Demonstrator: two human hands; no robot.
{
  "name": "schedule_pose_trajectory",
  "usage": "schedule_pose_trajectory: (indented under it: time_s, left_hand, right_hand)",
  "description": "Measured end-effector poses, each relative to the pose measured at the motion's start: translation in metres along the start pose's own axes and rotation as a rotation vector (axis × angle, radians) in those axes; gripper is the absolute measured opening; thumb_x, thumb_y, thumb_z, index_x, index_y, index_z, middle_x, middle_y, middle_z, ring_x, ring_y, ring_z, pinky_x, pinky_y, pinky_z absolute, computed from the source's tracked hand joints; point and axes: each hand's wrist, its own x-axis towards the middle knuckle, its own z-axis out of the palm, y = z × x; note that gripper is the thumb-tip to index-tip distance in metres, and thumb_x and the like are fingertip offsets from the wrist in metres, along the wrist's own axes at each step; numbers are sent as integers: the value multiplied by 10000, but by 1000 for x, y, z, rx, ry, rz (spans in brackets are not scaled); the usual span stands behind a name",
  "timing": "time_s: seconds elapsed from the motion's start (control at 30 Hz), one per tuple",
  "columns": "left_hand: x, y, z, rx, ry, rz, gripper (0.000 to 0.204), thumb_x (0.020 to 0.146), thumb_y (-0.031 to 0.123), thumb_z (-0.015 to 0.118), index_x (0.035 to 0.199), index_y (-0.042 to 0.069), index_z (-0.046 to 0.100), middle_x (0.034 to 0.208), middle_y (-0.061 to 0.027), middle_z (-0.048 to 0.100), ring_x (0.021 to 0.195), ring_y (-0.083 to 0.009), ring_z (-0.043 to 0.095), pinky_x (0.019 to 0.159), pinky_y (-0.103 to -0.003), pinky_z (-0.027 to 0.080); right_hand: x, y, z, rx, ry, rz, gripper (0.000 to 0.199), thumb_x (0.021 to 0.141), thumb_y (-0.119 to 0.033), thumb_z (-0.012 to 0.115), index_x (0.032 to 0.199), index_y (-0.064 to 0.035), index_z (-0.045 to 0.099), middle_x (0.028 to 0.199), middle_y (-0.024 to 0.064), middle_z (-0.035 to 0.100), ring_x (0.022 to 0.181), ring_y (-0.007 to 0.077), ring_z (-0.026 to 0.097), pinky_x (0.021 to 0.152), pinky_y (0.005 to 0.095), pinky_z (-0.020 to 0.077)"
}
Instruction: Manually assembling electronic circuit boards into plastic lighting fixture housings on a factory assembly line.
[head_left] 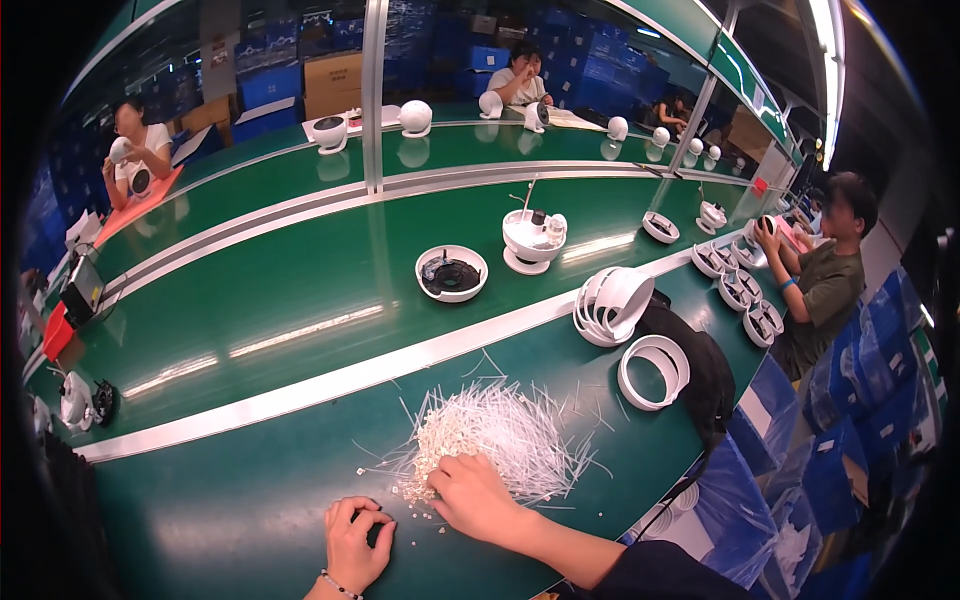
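A loose heap of thin white strands (pixel 520 437) lies on the green bench, with many small cream-coloured pieces (pixel 448 428) gathered along its left side. My right hand (pixel 475 497) reaches into the front of the cream pieces, its fingers curled down; whatever lies under the fingertips is hidden. Left of it, just above the bench, my left hand (pixel 355 545) is bent in a loose pinch, thumb near the forefinger. Anything between those fingertips is too small to make out. A few cream pieces are scattered around the hands.
White rings (pixel 655 372) and a stack of white curved shells (pixel 612 305) stand at right beside a black cloth (pixel 695 355). Beyond a pale rail, the green conveyor (pixel 330 330) carries a white bowl-shaped housing (pixel 452 274) and a white assembly (pixel 533 240). Co-workers sit across and at right.
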Motion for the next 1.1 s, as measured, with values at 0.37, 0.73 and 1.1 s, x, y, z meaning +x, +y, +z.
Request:
schedule_pose_trajectory:
  time_s: [0.37,0.73,1.1]
  left_hand:
    - [1,-1,2,-7,-14,-23,149,587,51,675,680,84,564,847,-56,512,785,-236,479,712,-337,356]
    - [1,-10,2,-11,-8,-10,152,582,52,679,677,83,564,861,-55,519,789,-235,484,711,-338,360]
    - [2,-13,4,-40,-2,-20,151,581,52,678,672,86,563,859,-52,522,791,-237,489,713,-337,365]
  right_hand:
    - [2,8,3,-26,14,-25,52,659,-85,566,699,-52,566,721,79,537,729,229,526,684,340,369]
    - [6,6,9,-5,81,-1,79,672,-101,613,691,-60,548,721,64,505,730,237,509,665,345,363]
    - [7,11,9,49,37,35,77,667,-79,592,720,-42,550,772,95,513,761,253,509,685,362,366]
